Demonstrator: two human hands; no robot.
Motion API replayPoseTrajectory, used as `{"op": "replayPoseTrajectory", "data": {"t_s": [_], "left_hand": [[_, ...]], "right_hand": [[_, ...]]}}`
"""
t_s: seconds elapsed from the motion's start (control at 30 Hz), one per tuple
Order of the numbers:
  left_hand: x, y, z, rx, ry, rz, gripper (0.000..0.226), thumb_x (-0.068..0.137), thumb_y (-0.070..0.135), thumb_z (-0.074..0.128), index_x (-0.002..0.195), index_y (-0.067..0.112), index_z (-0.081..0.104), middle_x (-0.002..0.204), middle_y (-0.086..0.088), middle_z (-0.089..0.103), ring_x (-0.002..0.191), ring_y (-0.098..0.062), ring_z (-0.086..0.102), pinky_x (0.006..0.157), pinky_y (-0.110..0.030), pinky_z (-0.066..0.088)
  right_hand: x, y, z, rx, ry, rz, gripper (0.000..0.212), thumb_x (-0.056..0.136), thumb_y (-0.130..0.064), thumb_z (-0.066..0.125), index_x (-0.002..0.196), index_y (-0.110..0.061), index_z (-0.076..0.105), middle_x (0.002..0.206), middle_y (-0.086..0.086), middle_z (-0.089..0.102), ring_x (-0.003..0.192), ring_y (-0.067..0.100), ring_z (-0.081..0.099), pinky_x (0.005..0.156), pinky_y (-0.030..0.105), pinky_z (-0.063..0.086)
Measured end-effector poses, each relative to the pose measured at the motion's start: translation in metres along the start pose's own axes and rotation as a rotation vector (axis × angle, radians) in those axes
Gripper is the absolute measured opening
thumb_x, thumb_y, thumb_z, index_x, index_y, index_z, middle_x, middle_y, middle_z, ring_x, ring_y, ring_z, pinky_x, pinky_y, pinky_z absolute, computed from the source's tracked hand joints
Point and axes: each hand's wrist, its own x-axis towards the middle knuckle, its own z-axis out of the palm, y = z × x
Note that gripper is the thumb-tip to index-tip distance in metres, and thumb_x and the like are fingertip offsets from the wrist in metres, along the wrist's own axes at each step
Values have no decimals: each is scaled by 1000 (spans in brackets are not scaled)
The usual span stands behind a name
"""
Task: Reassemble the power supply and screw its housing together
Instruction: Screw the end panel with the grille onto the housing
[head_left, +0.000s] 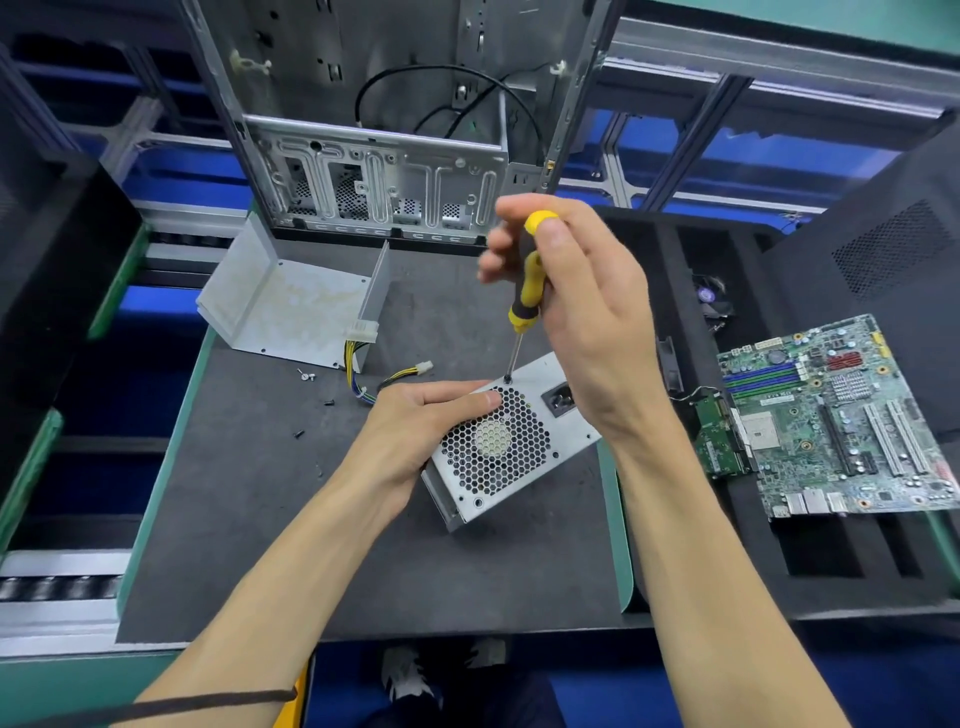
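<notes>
Left hand (415, 421) grips power supply (509, 447); right hand (576, 291) pinches screwdriver (525, 291).

Matt grey metal power supply (511, 447), glossy yellow-black plastic screwdriver (525, 291), dark matt mat (270, 519)

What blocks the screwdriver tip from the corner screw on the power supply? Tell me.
Nothing visible. The screwdriver, gripped by the right hand, already has its tip on the corner screw of the power supply. The left hand holds the housing beside it, clear of the shaft.
</notes>
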Motion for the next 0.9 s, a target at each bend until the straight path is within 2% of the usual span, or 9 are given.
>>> {"op": "replayPoseTrajectory", "data": {"t_s": [0.1,0.2,0.3,0.4,0.5,0.63,0.7,0.77,0.9], "left_hand": [[0,-1,0,-12,-6,1,19,84,11,77,103,8,80,101,-14,78,94,-25,76,77,-26,61],[0,-1,0,-16,-3,4,18,84,12,77,102,8,81,101,-13,78,95,-25,76,77,-26,61],[0,-2,0,-17,-3,9,16,84,11,77,100,9,81,101,-13,78,93,-24,76,75,-26,60],[-1,-2,1,-15,-3,14,17,84,11,77,101,8,81,101,-14,78,94,-25,76,75,-26,60],[-1,-2,1,-2,0,24,20,85,13,77,104,8,80,102,-14,78,96,-26,76,80,-28,61],[-1,-2,1,-3,7,28,18,85,12,77,102,8,81,102,-13,78,96,-26,76,80,-27,61],[-2,-3,2,6,9,34,15,85,13,77,99,11,82,101,-12,78,95,-24,76,77,-26,61],[-2,-4,3,24,21,48,12,86,15,77,96,14,82,100,-10,79,93,-22,76,76,-25,60],[-4,-5,2,50,27,40,16,93,29,71,94,17,82,101,-4,79,93,-16,76,77,-23,59]], "right_hand": [[0,2,2,25,60,-37,7,101,-2,51,107,-5,49,84,6,68,70,19,66,69,31,54],[1,3,2,61,106,-6,6,100,-10,48,106,-10,48,71,-1,49,60,13,44,58,29,37],[3,1,-1,44,54,54,33,100,-17,36,127,-14,54,83,-4,50,72,11,44,67,29,36],[-3,1,-2,-86,-1,15,34,103,-11,39,133,-9,55,97,-3,59,89,13,60,87,29,48],[-10,2,0,-187,-17,-92,22,101,-1,53,123,-1,56,104,9,68,94,21,73,92,37,55],[-9,0,-4,-182,112,-121,31,92,1,70,96,-18,46,90,13,68,76,26,73,75,42,60],[-8,0,-4,-132,152,-105,28,94,-1,66,96,-17,43,83,10,59,67,25,61,65,36,52],[-9,3,-3,-78,138,-75,10,100,-15,56,104,-16,47,81,5,49,66,20,46,62,31,42],[-8,5,-3,14,95,24,29,102,-26,34,115,-16,59,81,-5,47,71,14,41,67,29,36]]}}
